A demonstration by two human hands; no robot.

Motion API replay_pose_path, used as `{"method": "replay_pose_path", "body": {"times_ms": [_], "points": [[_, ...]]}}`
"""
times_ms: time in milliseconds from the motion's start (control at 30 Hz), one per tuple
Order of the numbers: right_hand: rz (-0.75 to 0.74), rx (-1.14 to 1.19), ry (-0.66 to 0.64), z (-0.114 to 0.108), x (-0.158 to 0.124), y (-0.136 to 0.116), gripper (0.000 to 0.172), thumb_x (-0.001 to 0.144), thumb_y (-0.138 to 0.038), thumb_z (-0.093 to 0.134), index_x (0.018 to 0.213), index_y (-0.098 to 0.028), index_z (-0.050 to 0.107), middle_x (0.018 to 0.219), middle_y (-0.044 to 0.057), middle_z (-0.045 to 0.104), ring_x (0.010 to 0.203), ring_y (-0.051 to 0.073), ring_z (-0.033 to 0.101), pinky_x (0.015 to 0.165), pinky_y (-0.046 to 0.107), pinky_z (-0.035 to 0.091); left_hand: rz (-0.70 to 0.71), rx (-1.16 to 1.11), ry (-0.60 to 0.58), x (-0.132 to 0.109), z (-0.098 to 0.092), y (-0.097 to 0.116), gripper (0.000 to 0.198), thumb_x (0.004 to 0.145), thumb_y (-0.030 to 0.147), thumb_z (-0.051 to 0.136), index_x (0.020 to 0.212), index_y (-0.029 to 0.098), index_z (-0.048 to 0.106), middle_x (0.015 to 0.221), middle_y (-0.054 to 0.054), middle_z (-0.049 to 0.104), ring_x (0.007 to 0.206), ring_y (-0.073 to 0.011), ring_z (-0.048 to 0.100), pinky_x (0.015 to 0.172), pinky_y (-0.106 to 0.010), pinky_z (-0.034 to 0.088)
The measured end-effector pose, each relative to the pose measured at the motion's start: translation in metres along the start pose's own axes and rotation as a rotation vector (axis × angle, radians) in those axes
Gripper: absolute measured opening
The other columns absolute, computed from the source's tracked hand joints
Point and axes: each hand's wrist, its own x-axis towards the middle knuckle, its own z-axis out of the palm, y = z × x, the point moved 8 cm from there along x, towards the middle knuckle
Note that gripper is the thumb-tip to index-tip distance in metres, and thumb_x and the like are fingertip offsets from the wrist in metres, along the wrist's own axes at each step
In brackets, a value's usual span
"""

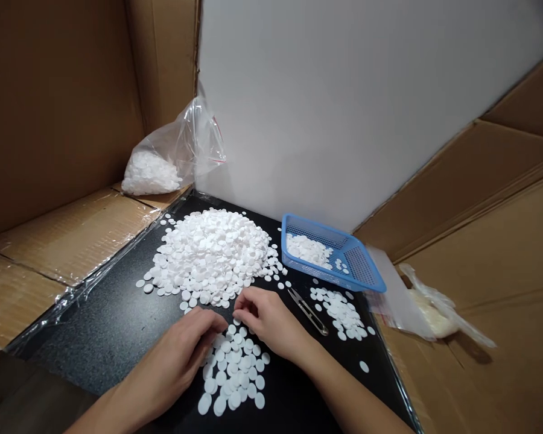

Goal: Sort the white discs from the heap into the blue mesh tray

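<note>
My left hand [192, 337] bends its fingers down at the left edge of a small spread of white round discs [235, 374]. My right hand [265, 316] is closed, with thumb and forefinger curled together between that spread and a large heap of white discs [217, 250]. The two hands are close together with a narrow gap between them. Whether a disc is in either set of fingertips I cannot make out. To the right of my right hand lies a pair of metal thread snips [308, 311].
A blue plastic basket [366, 280] with white discs inside stands at the back right. Before it lies another small pile of discs [344, 316]. A clear bag of white pieces [151, 172] rests at the back left, another plastic bag [434, 310] at right. Cardboard and a white panel surround the black tabletop [99, 313].
</note>
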Motion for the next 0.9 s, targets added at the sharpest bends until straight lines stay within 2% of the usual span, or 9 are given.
{"method": "replay_pose_path", "body": {"times_ms": [100, 200, 300, 433, 567, 667, 800, 900], "points": [[-0.082, -0.130, 0.101, 0.004, 0.006, -0.003, 0.009, 0.085, -0.012, 0.069, 0.083, -0.020, 0.064, 0.082, 0.000, 0.061, 0.072, 0.015, 0.057, 0.064, 0.024, 0.043, -0.019, -0.002, 0.066, 0.004, -0.006, -0.002, 0.022, 0.098, 0.022, 0.039, 0.101, 0.026, 0.060, 0.092, -0.002, 0.067, 0.081, -0.0190, 0.063, 0.071, -0.029, 0.050], [-0.111, -0.242, 0.146, 0.009, 0.008, -0.005, 0.006, 0.087, -0.015, 0.068, 0.085, -0.019, 0.064, 0.083, 0.003, 0.062, 0.072, 0.017, 0.058, 0.065, 0.026, 0.043, -0.010, 0.028, 0.148, 0.009, -0.010, -0.005, 0.020, 0.096, 0.018, 0.038, 0.095, 0.024, 0.057, 0.093, -0.002, 0.065, 0.083, -0.0198, 0.062, 0.072, -0.030, 0.049], [-0.111, -0.151, 0.144, 0.008, 0.006, -0.008, 0.011, 0.086, -0.011, 0.063, 0.078, -0.018, 0.064, 0.079, 0.002, 0.062, 0.070, 0.015, 0.058, 0.063, 0.024, 0.043, 0.001, 0.055, 0.180, 0.009, -0.009, -0.007, 0.019, 0.094, 0.015, 0.039, 0.092, 0.024, 0.055, 0.092, -0.002, 0.064, 0.084, -0.0202, 0.060, 0.073, -0.031, 0.049], [0.084, 0.140, 0.051, 0.007, 0.002, 0.005, 0.015, 0.080, -0.010, 0.061, 0.067, -0.018, 0.063, 0.063, -0.003, 0.058, 0.057, 0.010, 0.052, 0.052, 0.019, 0.038, 0.001, 0.054, 0.172, 0.008, -0.007, -0.006, 0.020, 0.092, 0.014, 0.041, 0.096, 0.024, 0.058, 0.094, -0.003, 0.064, 0.087, -0.0211, 0.061, 0.075, -0.032, 0.051], [0.191, 0.115, 0.049, 0.003, 0.001, 0.015, 0.017, 0.078, -0.013, 0.061, 0.063, -0.018, 0.058, 0.056, -0.005, 0.053, 0.051, 0.009, 0.046, 0.048, 0.020, 0.033, 0.013, 0.053, 0.136, 0.011, -0.006, -0.001, 0.023, 0.093, 0.015, 0.042, 0.102, 0.025, 0.060, 0.099, -0.004, 0.065, 0.092, -0.0222, 0.062, 0.078, -0.033, 0.051], [0.197, 0.036, 0.069, -0.001, 0.002, 0.019, 0.016, 0.080, -0.012, 0.061, 0.067, -0.018, 0.057, 0.057, -0.006, 0.052, 0.052, 0.009, 0.046, 0.050, 0.020, 0.033, 0.029, 0.066, 0.115, 0.014, -0.004, 0.003, 0.025, 0.093, 0.014, 0.041, 0.103, 0.025, 0.061, 0.101, -0.005, 0.065, 0.094, -0.0233, 0.061, 0.079, -0.034, 0.051], [0.100, -0.038, 0.099, -0.008, 0.002, 0.013, 0.015, 0.084, -0.007, 0.059, 0.075, -0.019, 0.059, 0.068, -0.004, 0.055, 0.061, 0.011, 0.050, 0.057, 0.022, 0.037, 0.005, 0.068, 0.117, 0.015, -0.002, 0.000, 0.022, 0.094, 0.014, 0.039, 0.101, 0.024, 0.058, 0.097, -0.005, 0.064, 0.089, -0.0223, 0.061, 0.075, -0.033, 0.051], [0.051, -0.005, 0.065, -0.006, 0.000, 0.008, 0.013, 0.085, -0.011, 0.064, 0.076, -0.020, 0.061, 0.075, -0.003, 0.057, 0.066, 0.012, 0.052, 0.060, 0.022, 0.040, -0.001, 0.054, 0.117, 0.014, 0.000, -0.002, 0.024, 0.093, 0.011, 0.038, 0.102, 0.024, 0.056, 0.096, -0.004, 0.063, 0.085, -0.0211, 0.062, 0.073, -0.032, 0.051]]}}
